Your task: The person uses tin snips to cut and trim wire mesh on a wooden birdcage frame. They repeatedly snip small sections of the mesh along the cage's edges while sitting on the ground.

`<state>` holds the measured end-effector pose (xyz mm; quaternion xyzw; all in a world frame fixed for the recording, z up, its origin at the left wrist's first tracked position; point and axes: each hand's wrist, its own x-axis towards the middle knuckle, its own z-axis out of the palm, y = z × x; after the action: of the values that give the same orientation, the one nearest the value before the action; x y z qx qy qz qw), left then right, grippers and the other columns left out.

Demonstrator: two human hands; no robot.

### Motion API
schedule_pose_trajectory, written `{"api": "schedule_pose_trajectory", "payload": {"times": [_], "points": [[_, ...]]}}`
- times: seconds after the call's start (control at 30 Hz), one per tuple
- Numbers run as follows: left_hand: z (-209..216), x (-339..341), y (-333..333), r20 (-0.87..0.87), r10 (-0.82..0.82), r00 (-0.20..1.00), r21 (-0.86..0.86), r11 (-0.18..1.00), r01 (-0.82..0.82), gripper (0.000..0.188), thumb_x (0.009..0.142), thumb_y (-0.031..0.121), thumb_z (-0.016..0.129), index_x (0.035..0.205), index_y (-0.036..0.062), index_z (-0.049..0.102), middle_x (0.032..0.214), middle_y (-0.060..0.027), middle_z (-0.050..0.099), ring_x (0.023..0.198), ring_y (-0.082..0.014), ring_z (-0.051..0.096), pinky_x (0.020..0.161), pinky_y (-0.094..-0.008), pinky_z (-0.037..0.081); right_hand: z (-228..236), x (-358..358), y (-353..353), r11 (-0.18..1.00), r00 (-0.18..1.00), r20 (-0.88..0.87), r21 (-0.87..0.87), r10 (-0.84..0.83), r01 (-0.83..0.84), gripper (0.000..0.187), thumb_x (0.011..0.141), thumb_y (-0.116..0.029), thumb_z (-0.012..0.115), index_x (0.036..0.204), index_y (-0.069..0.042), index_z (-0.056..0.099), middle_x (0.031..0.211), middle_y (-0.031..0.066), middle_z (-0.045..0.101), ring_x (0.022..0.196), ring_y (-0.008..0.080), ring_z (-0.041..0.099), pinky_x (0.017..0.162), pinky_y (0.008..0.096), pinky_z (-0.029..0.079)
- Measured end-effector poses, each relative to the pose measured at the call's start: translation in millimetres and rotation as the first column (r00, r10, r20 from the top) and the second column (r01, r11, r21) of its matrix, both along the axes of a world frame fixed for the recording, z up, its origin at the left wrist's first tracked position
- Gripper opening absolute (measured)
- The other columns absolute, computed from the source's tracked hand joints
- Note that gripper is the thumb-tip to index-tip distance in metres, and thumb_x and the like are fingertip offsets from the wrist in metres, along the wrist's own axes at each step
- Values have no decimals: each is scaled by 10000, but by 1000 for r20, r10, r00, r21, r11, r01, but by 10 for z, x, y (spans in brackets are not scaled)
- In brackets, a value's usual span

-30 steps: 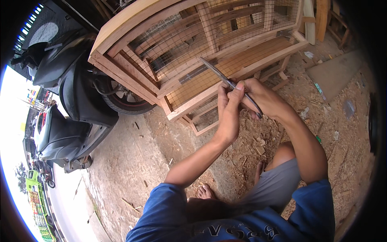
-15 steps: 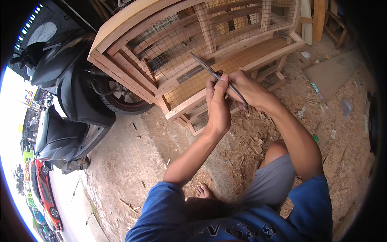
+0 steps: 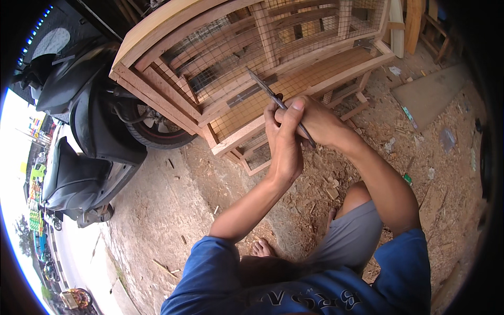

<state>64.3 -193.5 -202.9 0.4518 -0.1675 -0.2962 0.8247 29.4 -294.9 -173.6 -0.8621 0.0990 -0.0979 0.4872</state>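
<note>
A slim dark metal tool with a long pointed end (image 3: 261, 82) slants up and left from between my two hands. Its lower end comes out below my right hand. My left hand (image 3: 283, 131) is closed around its middle, thumb laid up along it. Pressed against the left, my right hand (image 3: 321, 122) is closed over the same stretch, most of its fingers hidden. The kind of tool cannot be made out. Beyond it stands a wooden frame cage (image 3: 239, 140) with wire mesh (image 3: 220, 47) across its openings. The tool's tip appears in front of the mesh; contact cannot be told.
A black motor scooter (image 3: 86, 126) stands close on the left, its wheel near the cage corner. Wood shavings (image 3: 304, 194) cover the ground. A flat board (image 3: 430, 97) lies at right, and upright planks (image 3: 397, 31) stand behind. A street runs at far left.
My hands have drawn closer around the tool, the right one turning slightly over it. The view has shifted a little. A red car on the street is gone and a motorbike appears there.
</note>
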Motion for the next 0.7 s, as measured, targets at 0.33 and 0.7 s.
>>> {"api": "schedule_pose_trajectory", "payload": {"times": [0.33,0.7], "points": [[-29,43,-87,-19,-37,999,-44,998,36,733,784,328,812,1222,17,313,868,-98,524,602,-139,537,447,-253,438,72,-40,-42,994,985,-161,77,-65,79,482,889,-467,578,760,-6,633,644,97,612,602,199,599,585,377,473],[-127,-21,-186,43,58,997,-53,997,-56,475,829,274,711,1084,80,360,895,-81,506,744,-144,561,545,-268,505,-241,-32,-134,986,991,-39,101,-129,133,412,848,-409,641,690,-33,583,564,-8,485,528,105,455,481,328,359]]}}
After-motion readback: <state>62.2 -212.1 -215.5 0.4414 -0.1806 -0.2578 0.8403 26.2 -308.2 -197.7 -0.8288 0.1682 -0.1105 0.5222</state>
